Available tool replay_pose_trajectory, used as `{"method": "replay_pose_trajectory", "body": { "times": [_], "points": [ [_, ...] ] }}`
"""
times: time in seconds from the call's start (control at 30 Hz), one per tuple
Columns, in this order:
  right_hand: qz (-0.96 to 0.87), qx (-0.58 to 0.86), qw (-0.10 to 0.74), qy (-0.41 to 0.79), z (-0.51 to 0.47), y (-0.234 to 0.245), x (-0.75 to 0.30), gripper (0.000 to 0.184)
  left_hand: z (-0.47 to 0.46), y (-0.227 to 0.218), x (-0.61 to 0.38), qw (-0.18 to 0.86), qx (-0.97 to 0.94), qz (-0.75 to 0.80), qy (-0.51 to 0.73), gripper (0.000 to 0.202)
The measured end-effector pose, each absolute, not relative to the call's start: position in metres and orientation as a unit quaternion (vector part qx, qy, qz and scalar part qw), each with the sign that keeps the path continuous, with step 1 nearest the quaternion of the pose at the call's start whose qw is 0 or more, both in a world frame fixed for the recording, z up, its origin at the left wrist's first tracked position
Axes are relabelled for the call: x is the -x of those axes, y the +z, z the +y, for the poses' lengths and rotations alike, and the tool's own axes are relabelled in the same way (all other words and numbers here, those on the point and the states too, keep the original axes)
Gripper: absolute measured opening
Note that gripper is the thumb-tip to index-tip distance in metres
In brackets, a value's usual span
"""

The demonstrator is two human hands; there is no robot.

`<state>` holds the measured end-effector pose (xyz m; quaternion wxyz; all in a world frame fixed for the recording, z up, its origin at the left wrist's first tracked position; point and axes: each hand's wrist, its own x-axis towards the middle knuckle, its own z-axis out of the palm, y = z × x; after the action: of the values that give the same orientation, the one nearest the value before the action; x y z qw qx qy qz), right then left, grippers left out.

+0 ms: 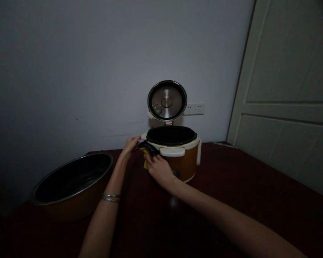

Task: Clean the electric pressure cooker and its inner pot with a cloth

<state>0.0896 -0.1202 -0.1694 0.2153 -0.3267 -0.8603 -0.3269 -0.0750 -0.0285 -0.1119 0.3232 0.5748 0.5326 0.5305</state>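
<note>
An orange rice cooker (187, 163) with a white rim stands on the dark table (226, 200), its round steel lid (167, 100) swung up and open. A black inner pot (171, 135) sits inside it. My left hand (129, 146) rests on the cooker's left rim, fingers curled against it. My right hand (157, 167) is closed on a dark cloth with a yellow part (146, 148), pressed against the cooker's left side just below the rim.
A large metal basin (71, 181) sits on the table at the left. A white wall socket (195, 108) is behind the cooker. A white door (288, 107) fills the right side. A bracelet is on my left wrist.
</note>
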Motion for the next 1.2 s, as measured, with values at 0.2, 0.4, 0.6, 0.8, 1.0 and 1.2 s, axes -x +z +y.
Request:
{"method": "replay_pose_trajectory", "body": {
  "times": [0.2, 0.4, 0.6, 0.8, 1.0, 1.2],
  "points": [
    [-0.848, 0.359, 0.055, -0.386, -0.100, -0.186, -0.049, 0.035, -0.033, -0.110, 0.073, 0.299, -0.574, 0.547, 0.532, 0.032],
    [-0.884, 0.269, 0.072, -0.377, -0.113, -0.231, -0.091, 0.033, -0.038, -0.111, 0.073, 0.340, -0.577, 0.511, 0.539, 0.027],
    [-0.899, 0.195, 0.151, -0.363, -0.134, -0.239, -0.187, 0.047, -0.035, -0.113, 0.071, 0.326, -0.566, 0.519, 0.551, 0.024],
    [-0.914, 0.119, 0.172, -0.347, -0.119, -0.235, -0.254, 0.042, -0.030, -0.115, 0.071, 0.308, -0.560, 0.524, 0.562, 0.025],
    [-0.923, 0.190, 0.168, -0.291, -0.109, -0.247, -0.310, 0.052, -0.034, -0.112, 0.067, 0.316, -0.555, 0.517, 0.570, 0.025],
    [-0.822, 0.391, 0.409, -0.070, -0.117, -0.264, -0.331, 0.041, -0.035, -0.110, 0.065, 0.323, -0.553, 0.511, 0.573, 0.023]
  ]
}}
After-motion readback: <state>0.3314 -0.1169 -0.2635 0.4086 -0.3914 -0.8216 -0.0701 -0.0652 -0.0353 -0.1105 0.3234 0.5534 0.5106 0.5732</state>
